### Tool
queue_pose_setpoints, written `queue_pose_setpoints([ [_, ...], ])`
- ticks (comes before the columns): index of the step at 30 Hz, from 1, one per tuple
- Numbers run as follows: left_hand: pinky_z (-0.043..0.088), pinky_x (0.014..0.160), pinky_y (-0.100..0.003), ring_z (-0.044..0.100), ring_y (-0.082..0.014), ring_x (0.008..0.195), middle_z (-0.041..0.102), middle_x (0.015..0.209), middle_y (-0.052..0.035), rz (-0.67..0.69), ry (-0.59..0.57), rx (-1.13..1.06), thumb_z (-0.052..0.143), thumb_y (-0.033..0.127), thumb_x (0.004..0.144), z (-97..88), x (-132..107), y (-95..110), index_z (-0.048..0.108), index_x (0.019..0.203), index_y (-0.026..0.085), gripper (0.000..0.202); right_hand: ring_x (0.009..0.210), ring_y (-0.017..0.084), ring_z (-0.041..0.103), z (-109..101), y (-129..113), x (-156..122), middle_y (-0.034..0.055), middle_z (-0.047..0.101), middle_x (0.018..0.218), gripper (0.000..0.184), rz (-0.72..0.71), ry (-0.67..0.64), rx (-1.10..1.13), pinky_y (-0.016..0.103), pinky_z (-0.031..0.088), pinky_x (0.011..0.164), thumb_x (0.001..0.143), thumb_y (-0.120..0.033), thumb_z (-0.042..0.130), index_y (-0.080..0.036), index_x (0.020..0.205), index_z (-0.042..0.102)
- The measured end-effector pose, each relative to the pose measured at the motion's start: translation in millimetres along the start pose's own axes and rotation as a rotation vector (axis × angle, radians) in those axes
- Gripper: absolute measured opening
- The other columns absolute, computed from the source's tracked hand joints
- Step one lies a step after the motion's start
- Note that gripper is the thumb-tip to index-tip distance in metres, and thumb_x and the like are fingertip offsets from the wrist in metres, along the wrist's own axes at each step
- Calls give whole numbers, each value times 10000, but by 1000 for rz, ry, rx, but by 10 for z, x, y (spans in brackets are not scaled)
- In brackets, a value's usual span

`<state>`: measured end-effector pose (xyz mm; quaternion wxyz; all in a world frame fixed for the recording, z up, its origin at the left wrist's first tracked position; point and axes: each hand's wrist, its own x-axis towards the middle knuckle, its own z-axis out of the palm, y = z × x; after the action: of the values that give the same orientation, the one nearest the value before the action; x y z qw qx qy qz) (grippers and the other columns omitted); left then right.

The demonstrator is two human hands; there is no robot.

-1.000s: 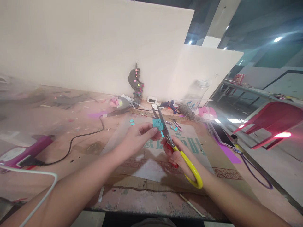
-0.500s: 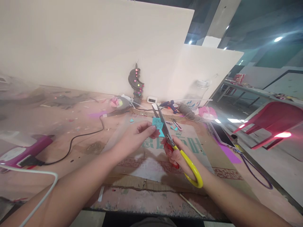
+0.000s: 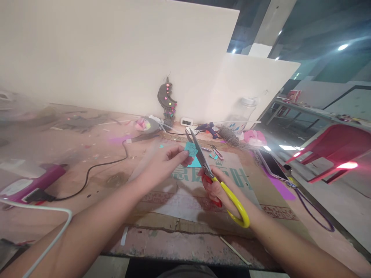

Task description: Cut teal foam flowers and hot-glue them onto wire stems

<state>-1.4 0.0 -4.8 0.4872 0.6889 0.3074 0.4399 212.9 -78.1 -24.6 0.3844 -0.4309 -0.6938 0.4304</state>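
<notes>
Between thumb and fingers, my left hand (image 3: 175, 158) pinches a small teal piece of paper (image 3: 191, 149) with drawn outlines on it. My right hand (image 3: 217, 187) is wrapped around the scissors (image 3: 206, 166), which have one yellow and one red handle. Their blades are parted and point up and away, with the paper's right edge at the blades. Below the hands, a brighter turquoise piece (image 3: 194, 162) lies on the printed cardboard (image 3: 188, 210). Small teal scraps (image 3: 213, 156) lie beyond, near a pink-handled cutter (image 3: 217, 151).
A dark crescent moon ornament (image 3: 165, 96) leans on the white board. Along the back are a blue glue gun (image 3: 209, 129), a twine roll (image 3: 228, 136) and a clear jar (image 3: 245, 114). A phone (image 3: 271, 163) lies at right; a purple power strip (image 3: 34, 183) and cable sit left.
My left hand has shifted slightly left with the teal paper, which is turned a little. More of the turquoise piece below shows. The scissors have barely moved.
</notes>
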Motion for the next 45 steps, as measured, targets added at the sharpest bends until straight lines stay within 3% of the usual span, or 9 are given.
queue_pose_setpoints([
  [13, 543, 759, -288, 690, -172, 784, 725, 822, -31, 27, 62, -17, 627, 461, 903, -60, 10, 41, 675, 861, 170, 297, 519, 81, 287, -18, 81, 20, -53, 363, 691, 605, -31, -47, 18, 216, 268, 456, 901, -728, 477, -175, 1144, 517],
  [23, 524, 579, -256, 691, -166, 673, 747, 777, -31, -36, 125, 26, 626, 463, 904, -67, -6, 109, 657, 820, 201, 277, 535, 92, 298, -16, 77, 32, -50, 349, 694, 625, -3, -48, 2, 231, 282, 481, 881, -748, 485, -187, 1155, 509],
  [30, 550, 678, -287, 709, -185, 752, 734, 768, -28, -23, 130, 19, 614, 478, 909, -82, 2, 99, 650, 822, 196, 298, 522, 85, 274, -9, 72, 22, -46, 354, 693, 578, -28, -49, -24, 222, 252, 465, 908, -715, 477, -185, 1133, 533],
  [34, 550, 772, -328, 699, -200, 800, 739, 810, -62, -10, 33, 43, 641, 519, 876, -70, 25, 68, 692, 831, 157, 368, 527, 95, 302, -4, 90, 23, -47, 365, 680, 630, -20, -38, -14, 230, 275, 475, 883, -750, 477, -184, 1155, 526],
  [45, 526, 756, -306, 667, -180, 776, 718, 804, -48, 41, 52, -107, 681, 434, 863, -23, 16, 36, 673, 825, 154, 283, 527, 93, 271, 6, 46, 4, -44, 363, 702, 628, -14, -74, -5, 227, 251, 457, 890, -750, 461, -195, 1183, 501],
])
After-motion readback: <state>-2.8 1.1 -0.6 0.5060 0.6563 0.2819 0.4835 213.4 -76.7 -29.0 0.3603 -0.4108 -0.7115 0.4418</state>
